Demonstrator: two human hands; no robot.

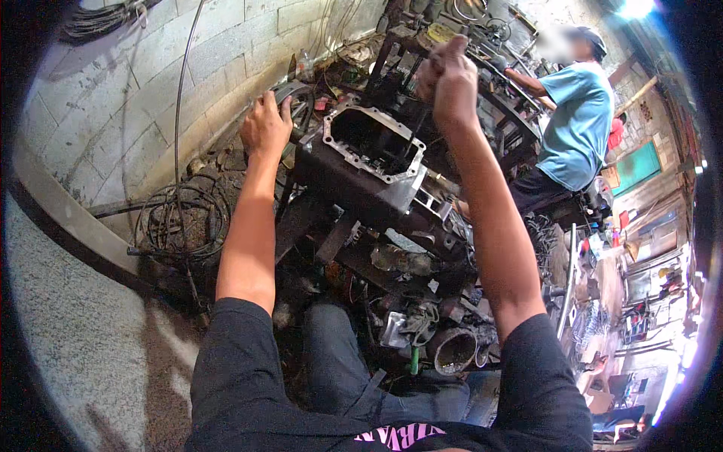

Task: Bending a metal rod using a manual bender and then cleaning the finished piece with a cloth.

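Note:
An open metal gearbox housing [355, 184] stands in front of me on a dark support. Its pale flanged rim has bolt holes, and the inside is dark. My right hand [450, 79] is raised above the housing's far right corner, closed around the upper end of a thin dark rod [419, 124]. That rod slants down into the opening; its lower tip is lost in shadow. At the housing's left end, my left hand [265, 126] has its fingers apart beside a round metal rim [300, 102]. Whether the fingertips press on that rim is hard to tell.
A block wall [143, 98] runs along the left, with coiled cable [184, 218] below it. Greasy metal parts and a round cup-like part [456, 352] lie near my knees. Another person in a blue shirt [580, 120] works at a bench on the right.

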